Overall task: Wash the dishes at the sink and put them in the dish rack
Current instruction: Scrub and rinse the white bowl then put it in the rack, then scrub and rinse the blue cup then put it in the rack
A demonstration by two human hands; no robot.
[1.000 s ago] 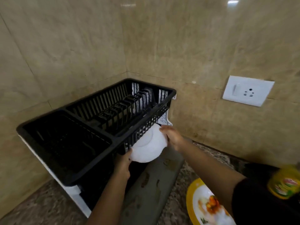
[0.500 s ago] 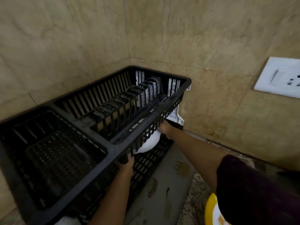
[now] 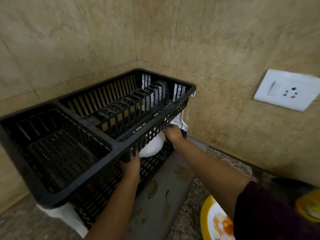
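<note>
A black two-tier plastic dish rack stands in the wall corner, its upper basket holding no dishes. A white plate sits partly under the upper basket, on the lower tier, mostly hidden by the basket wall. My left hand grips the plate's near edge from below. My right hand holds its far edge, fingers tucked under the basket rim.
A grey drain mat lies on the speckled stone counter in front of the rack. A yellow-rimmed plate with a food print sits at the bottom right. A white wall socket is on the tiled wall to the right.
Both hands have pushed the white plate from in front of the rack into the lower tier, under the upper basket. The view has shifted closer to the rack.
</note>
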